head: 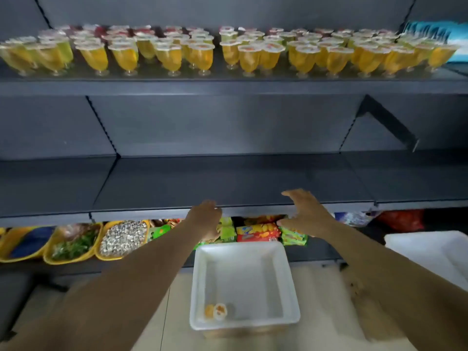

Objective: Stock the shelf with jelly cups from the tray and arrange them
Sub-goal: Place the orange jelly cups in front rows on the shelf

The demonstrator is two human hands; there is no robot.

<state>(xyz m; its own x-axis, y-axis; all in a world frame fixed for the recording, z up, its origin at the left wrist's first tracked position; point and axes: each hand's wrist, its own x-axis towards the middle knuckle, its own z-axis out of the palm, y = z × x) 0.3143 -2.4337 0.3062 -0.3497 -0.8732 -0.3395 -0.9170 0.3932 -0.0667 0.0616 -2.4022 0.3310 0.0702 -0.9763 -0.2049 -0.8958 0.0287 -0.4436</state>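
Two bare forearms stretch forward from the bottom edge, one on either side of a white, square foam tray [200, 287] that sits low in front of the shelving. Lying on its side in the tray's near left corner is a single small jelly cup [216, 311] with orange filling; the rest of the tray floor shows bare white.

At the front lip of the dark grey middle shelf [228, 183], the left hand [206, 216] is held with its fingers relaxed and pointing down, gripping nothing. Its partner, the right hand [305, 211], is spread wide, palm turned inward, fingers reaching over the shelf edge, and it also holds nothing. Both hands are near each other and just above the far rim of the tray.

Higher up, the dark grey top shelf [228, 86] carries dense rows of clear stemmed jelly cups [248, 58] filled with yellow and orange jelly, all standing upright with sealed lids; some red ones stand at the back.

Under the middle shelf, colourful snack packets [258, 231] in red and green lie in a row, and to their left stand yellow plastic baskets [73, 245] of loose goods. A second white foam tray [430, 249] shows at the right edge.
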